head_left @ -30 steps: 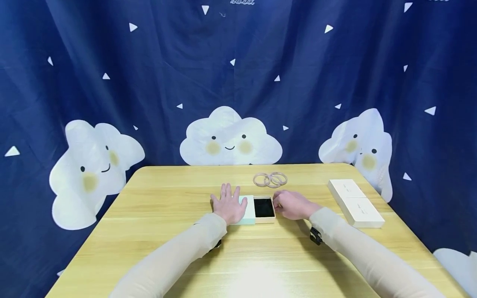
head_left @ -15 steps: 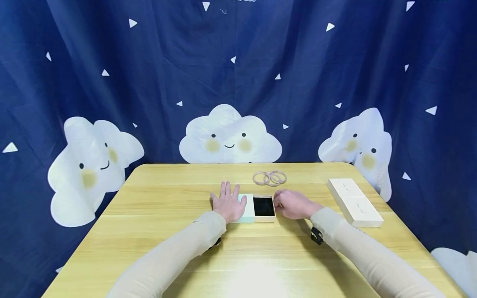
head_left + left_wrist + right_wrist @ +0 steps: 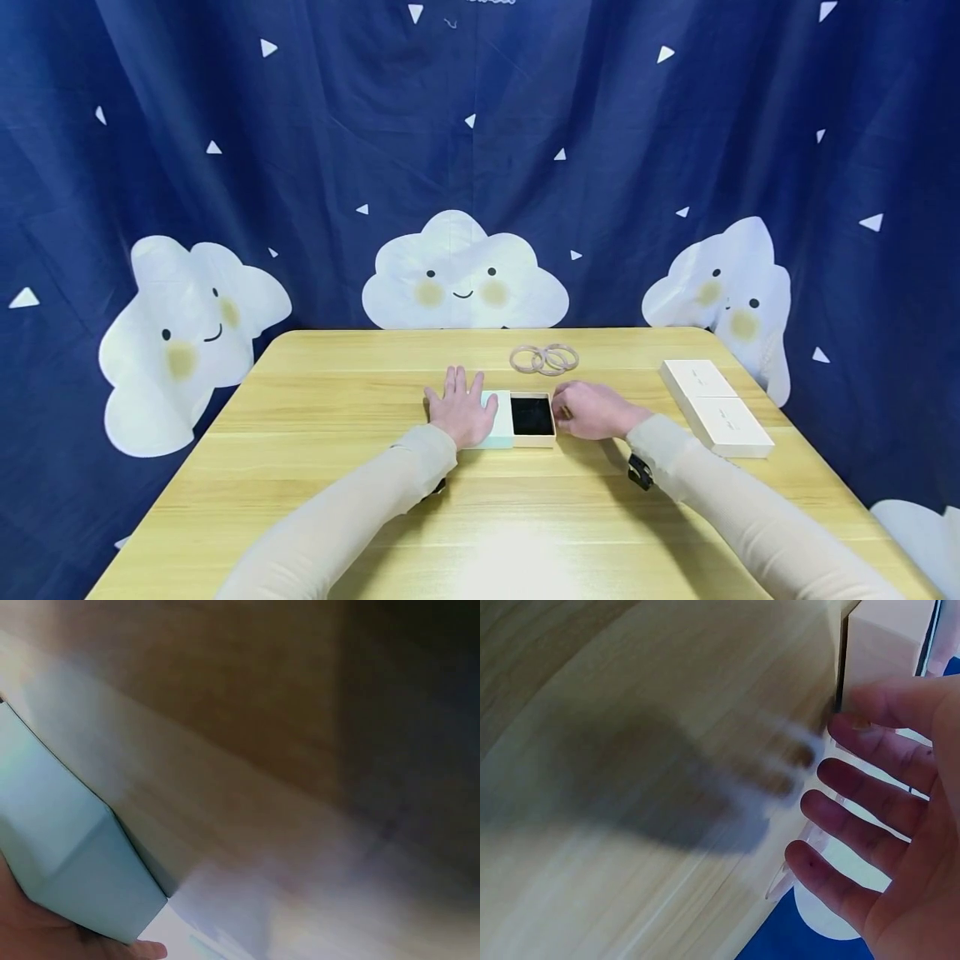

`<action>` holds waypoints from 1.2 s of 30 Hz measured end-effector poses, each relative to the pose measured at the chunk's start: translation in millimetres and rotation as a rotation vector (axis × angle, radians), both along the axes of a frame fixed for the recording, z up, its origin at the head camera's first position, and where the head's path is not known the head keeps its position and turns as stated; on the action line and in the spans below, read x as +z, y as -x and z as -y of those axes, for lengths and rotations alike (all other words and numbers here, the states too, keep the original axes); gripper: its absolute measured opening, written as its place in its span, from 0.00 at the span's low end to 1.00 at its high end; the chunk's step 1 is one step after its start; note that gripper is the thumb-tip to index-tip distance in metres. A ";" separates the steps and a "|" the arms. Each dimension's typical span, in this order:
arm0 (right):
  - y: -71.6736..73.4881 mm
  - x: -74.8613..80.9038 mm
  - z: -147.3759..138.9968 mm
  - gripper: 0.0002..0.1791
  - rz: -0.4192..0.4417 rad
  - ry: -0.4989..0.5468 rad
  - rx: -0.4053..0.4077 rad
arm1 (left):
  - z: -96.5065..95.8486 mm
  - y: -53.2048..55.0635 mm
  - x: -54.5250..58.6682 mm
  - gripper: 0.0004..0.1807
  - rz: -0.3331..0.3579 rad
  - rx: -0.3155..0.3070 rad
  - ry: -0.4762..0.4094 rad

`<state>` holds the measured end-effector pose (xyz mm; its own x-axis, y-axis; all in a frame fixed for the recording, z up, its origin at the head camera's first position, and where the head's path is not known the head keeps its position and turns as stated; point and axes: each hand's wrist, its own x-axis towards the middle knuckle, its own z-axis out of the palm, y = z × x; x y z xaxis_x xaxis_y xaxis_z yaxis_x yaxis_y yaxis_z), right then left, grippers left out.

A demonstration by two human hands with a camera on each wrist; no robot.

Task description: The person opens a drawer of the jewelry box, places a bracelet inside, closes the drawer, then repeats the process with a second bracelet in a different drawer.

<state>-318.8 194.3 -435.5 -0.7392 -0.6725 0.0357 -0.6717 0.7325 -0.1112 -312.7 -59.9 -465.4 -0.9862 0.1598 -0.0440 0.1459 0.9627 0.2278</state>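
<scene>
My left hand (image 3: 459, 412) lies over a pale blue box sleeve (image 3: 498, 421), fingers straight and spread. In the left wrist view the sleeve (image 3: 97, 877) stands against that hand's edge. A drawer with a pinkish rim (image 3: 534, 442) and black lining juts from the sleeve's right side, with nothing seen in it. At the drawer's right end, the thumb and index finger of my right hand (image 3: 592, 410) pinch at its end wall (image 3: 885, 652). The right wrist view shows the other fingers loosely bent, off the box. What lies between thumb and fingertip is mostly hidden.
Behind the box lie several pale pink bangles (image 3: 552, 360), overlapping one another. Two white boxes (image 3: 718, 408) stand end to end at the right of the wooden table (image 3: 360, 517). A dark blue curtain (image 3: 322, 183) with clouds hangs behind the far edge.
</scene>
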 end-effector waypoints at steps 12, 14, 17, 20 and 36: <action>2.7 -0.6 -2.2 0.03 -0.040 -0.003 0.017 | 0.9 -1.1 1.9 0.37 0.001 0.004 -0.013; 1.9 1.3 -1.8 0.01 -0.027 -0.001 0.014 | 1.2 -1.2 2.1 0.37 0.004 0.002 -0.012; -0.5 5.6 -1.8 0.02 0.009 0.009 -0.003 | 1.3 -1.4 2.3 0.37 -0.002 0.000 -0.014; -1.5 9.9 -2.9 0.05 0.041 0.017 -0.028 | 1.2 -2.0 3.0 0.37 -0.005 0.000 -0.016; 20.7 27.4 -15.2 0.18 -0.008 0.008 -0.102 | -0.4 -3.7 4.1 0.37 0.002 0.004 0.001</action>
<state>-339.5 209.5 -408.1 -0.8038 -0.5930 0.0471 -0.5942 0.7965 -0.1118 -309.1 -59.5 -461.3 -0.9867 0.1556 -0.0464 0.1413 0.9636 0.2269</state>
